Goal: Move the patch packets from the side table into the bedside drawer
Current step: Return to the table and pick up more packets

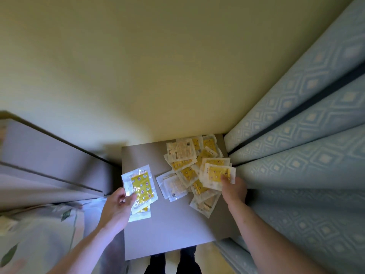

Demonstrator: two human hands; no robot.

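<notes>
**Both hands on patch packets at the side table**

A person stood over a small grey side table [169, 224], a hand on packets at each side of it. The left hand [116, 208] held up two clear packets [141, 186] with yellow printed patches inside, thumb curled over the front of the top one and fingers behind; the second packet showed only as a strip below the first. The pair hung over the table's left edge.

The right hand [234, 189] pinched a further two packets [216, 173] by their near right corner, thumb on top, the fingers underneath out of sight. These were fanned one behind the other, above the loose heap [189, 169] that covered the table's far right part. The heap overlapped too thickly for an exact count; roughly a dozen packets could be made out in it, some showing the yellow side and some the pale printed back.

One bedside cabinet [49, 165] stood blurred to the left of the table; whether any of its drawers was open could not be told. Pale blue patterned curtains [306, 135] hung along the right, against the table's edge. Two dark shoes [171, 262] showed on the floor below the table's near edge.
</notes>
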